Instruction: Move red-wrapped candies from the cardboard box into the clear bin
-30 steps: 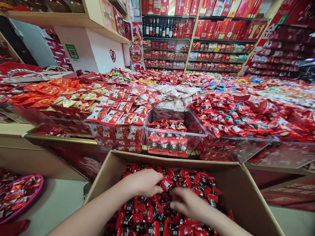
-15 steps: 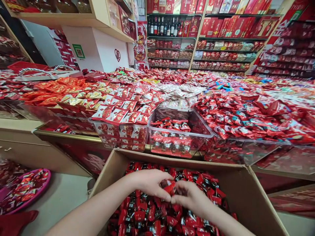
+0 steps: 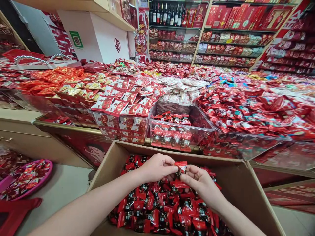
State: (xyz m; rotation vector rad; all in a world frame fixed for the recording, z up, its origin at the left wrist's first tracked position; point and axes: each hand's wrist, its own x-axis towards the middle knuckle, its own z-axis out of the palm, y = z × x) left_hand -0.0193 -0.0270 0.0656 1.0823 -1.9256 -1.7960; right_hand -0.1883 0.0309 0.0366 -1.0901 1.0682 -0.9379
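Note:
Between my two hands is a red and black wrapped candy [image 3: 181, 173], held upright over an open cardboard box [image 3: 248, 193]. My left hand [image 3: 159, 167] pinches its left side with thumb and finger. From the other side my right hand [image 3: 199, 180] grips it, thumb in front. Beneath them the box holds a heap of loose wrapped candies [image 3: 152, 209] of the same look. Just beyond the box stands a clear plastic bin [image 3: 182, 127], with rows of red and black candies [image 3: 171, 139] stacked inside its front part.
More bins line the counter, one with red and white packets [image 3: 118, 106] at left, another with red packets [image 3: 236, 111] at right. A pink basin [image 3: 48, 173] of candies sits on the floor at left. Shelves with bottles [image 3: 167, 14] stand at the back.
Both hands have risen from the candy heap, and a single candy now shows clearly between them. The view has tilted slightly downward.

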